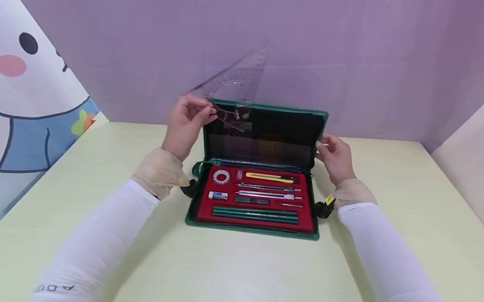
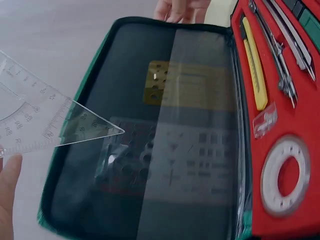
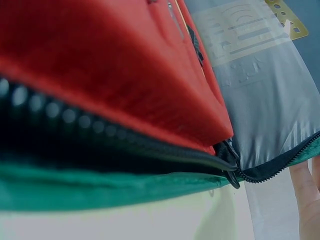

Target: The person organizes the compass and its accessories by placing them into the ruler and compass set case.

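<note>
In the head view my left hand pinches a clear plastic set square by one edge, over the left side of the raised lid. The left wrist view has its pointed corner overlapping the lid's dark lining. At the lid's right edge my right hand grips the rim, with some fingers behind it. A see-through pocket covers part of the lining; a yellow stencil and a clear stencil sit in it. The green zip case stands open on the table.
A red tray in the case holds a white ring, a yellow utility knife, compasses, an eraser and green pencils. A purple cloth hangs behind the pale table.
</note>
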The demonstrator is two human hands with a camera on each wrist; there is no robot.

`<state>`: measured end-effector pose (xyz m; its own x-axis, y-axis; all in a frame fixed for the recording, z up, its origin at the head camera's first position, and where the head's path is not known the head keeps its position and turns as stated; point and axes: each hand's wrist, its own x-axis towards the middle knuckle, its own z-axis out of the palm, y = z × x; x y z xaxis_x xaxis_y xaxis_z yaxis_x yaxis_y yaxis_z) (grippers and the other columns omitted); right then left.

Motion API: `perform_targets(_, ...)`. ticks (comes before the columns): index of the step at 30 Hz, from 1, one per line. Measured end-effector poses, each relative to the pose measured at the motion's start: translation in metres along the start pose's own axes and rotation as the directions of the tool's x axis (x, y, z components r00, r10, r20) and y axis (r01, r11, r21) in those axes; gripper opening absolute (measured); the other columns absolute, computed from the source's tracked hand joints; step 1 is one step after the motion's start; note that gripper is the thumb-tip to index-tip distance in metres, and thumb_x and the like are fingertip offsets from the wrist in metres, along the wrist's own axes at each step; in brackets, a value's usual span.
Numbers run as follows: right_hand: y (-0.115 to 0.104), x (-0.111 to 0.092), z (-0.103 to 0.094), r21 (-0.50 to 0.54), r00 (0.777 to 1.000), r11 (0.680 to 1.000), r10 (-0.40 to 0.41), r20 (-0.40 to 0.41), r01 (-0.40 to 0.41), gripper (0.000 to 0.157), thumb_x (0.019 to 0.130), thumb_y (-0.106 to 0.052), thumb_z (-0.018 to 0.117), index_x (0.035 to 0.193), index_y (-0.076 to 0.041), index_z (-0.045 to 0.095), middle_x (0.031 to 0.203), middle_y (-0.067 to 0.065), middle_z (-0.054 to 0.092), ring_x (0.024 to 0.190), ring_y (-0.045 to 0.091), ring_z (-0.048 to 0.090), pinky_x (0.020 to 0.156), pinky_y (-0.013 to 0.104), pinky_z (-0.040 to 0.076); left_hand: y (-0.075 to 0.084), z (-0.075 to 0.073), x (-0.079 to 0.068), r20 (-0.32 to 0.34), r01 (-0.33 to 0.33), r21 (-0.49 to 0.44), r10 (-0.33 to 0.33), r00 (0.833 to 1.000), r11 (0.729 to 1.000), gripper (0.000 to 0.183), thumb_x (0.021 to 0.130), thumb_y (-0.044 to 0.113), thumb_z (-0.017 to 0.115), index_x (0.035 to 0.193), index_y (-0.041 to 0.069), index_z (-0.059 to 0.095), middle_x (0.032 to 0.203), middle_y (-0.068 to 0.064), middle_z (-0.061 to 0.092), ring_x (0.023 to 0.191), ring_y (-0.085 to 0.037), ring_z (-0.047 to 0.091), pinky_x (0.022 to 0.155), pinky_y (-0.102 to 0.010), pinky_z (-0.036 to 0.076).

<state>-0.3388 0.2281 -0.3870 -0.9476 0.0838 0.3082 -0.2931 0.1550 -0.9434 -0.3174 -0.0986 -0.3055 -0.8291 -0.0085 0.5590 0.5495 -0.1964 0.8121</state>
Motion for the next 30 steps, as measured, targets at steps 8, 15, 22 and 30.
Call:
perform_targets(8,0.000,0.000,-0.002,0.005,1.000,1.000,0.015,0.004,-0.015,0.028,0.095,-0.003,0.051,0.120,0.009,0.053,0.091,-0.010,0.058,0.088,0.004,0.058,0.080,0.027,0.052,-0.010,0.022,0.001,0.061,0.026,0.115,-0.033,0.998,0.993,0.011,0.090,-0.010,0.052,0.095,0.000,0.053,0.096,-0.005,0.054,0.087,-0.010,0.060,0.085,-0.027,0.053)
perform_targets(15,0.002,-0.001,-0.004,0.052,1.000,0.999,-0.001,0.014,0.000,0.024,0.094,-0.001,0.051,0.117,0.006,0.056,0.091,-0.009,0.060,0.087,0.005,0.059,0.078,0.023,0.052,-0.019,0.027,0.002,0.109,0.044,0.180,-0.065,0.992,0.983,0.011,0.091,-0.007,0.052,0.101,-0.007,0.049,0.096,-0.007,0.055,0.086,-0.009,0.059,0.084,-0.027,0.053)
perform_targets(22,0.001,-0.003,-0.003,0.085,1.000,0.996,-0.018,0.020,0.016,0.019,0.094,0.000,0.052,0.110,-0.001,0.060,0.090,-0.010,0.061,0.085,0.003,0.060,0.075,0.020,0.053,-0.027,0.026,0.001,0.136,0.052,0.257,-0.090,0.987,0.965,0.013,0.092,-0.003,0.053,0.104,-0.008,0.049,0.096,-0.007,0.054,0.088,-0.017,0.059,0.084,-0.029,0.053)
perform_targets(30,0.001,-0.004,-0.002,0.120,1.000,0.993,-0.017,0.019,0.015,0.018,0.093,0.002,0.051,0.109,0.002,0.059,0.088,-0.009,0.060,0.083,0.003,0.060,0.072,0.017,0.053,-0.025,0.024,0.003,0.161,0.032,0.337,-0.091,0.983,0.941,0.016,0.091,0.004,0.058,0.106,-0.003,0.059,0.100,-0.016,0.060,0.090,-0.028,0.059,0.083,-0.030,0.053)
